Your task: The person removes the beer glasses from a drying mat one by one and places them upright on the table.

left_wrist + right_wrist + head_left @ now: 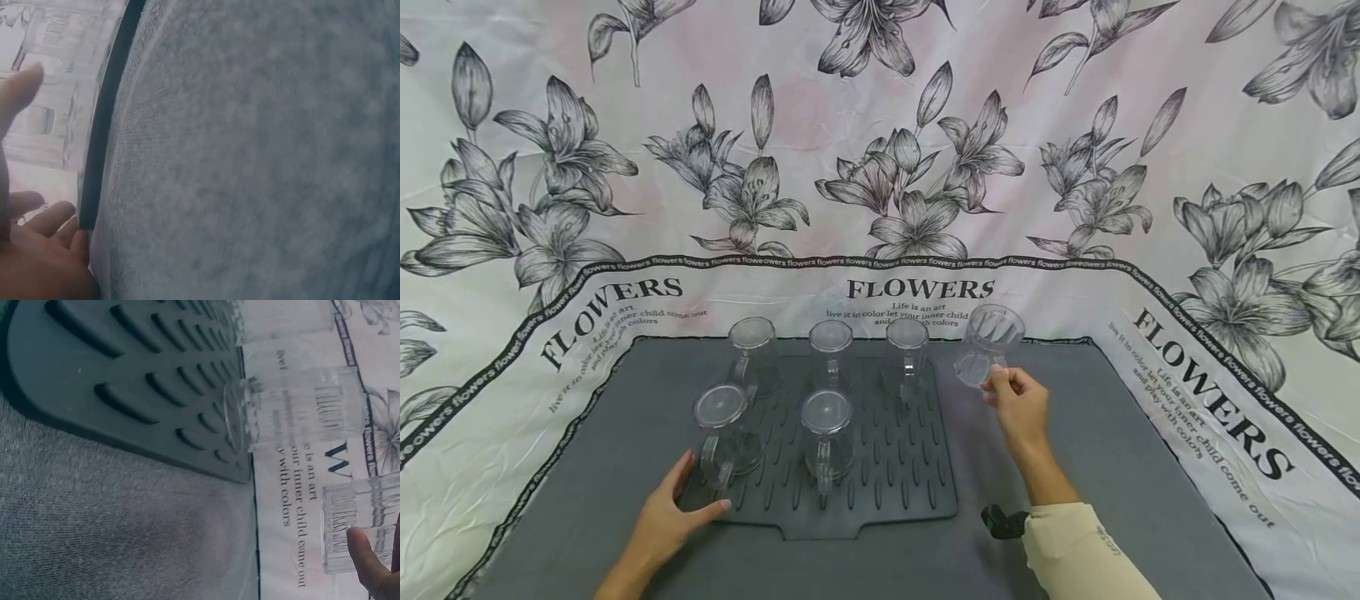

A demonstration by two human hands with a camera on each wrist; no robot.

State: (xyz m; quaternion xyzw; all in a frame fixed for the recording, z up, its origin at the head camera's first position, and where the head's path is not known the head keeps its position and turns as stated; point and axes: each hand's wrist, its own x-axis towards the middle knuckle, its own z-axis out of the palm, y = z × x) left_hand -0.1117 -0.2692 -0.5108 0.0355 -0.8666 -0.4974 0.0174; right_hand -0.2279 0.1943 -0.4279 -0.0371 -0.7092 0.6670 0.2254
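My right hand holds a clear mug up in the air, tilted, to the right of the dark ridged drying mat. In the right wrist view the thumb lies against the mug's side. On the mat's front left corner stands a clear mug with its handle toward me. My left hand is beside that mug, its thumb and fingers spread apart at the mat's edge. The left wrist view shows the fingertips right at this edge, holding nothing.
Another clear mug stands at the front middle of the mat. Behind stand three more: left, middle and right. A flower-printed cloth rises behind the grey tabletop. A black device sits at my right wrist.
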